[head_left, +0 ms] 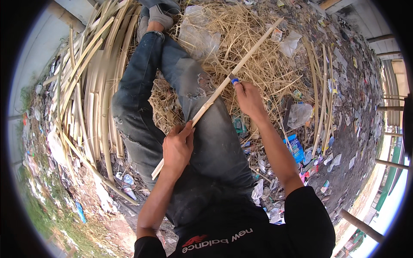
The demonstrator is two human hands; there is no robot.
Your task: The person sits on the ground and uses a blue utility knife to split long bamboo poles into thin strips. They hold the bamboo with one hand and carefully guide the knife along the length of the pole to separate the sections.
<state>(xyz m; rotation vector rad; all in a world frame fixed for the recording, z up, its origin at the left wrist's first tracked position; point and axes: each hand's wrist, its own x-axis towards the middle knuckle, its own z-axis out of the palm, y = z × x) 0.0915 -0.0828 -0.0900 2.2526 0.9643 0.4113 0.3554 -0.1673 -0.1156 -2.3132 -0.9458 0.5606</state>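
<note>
A long pale bamboo strip [215, 94] lies slantwise across my thighs, its far end above a heap of shavings. My left hand [177, 148] is closed round its lower part, and the near end pokes out below the wrist. In my right hand [249, 101] is a small knife [234, 80] with a blue handle, most of it hidden by the fingers. Its short blade touches the strip just beyond the middle, or nearly so. A raised node shows on the strip between my hands.
Many bamboo strips [92, 99] are piled at my left, with several more [320, 99] at the right. Curly shavings [241, 38] cover the ground by my feet. Plastic litter, including a blue wrapper [294, 148], is strewn around. A wooden pole [361, 225] stands at the lower right.
</note>
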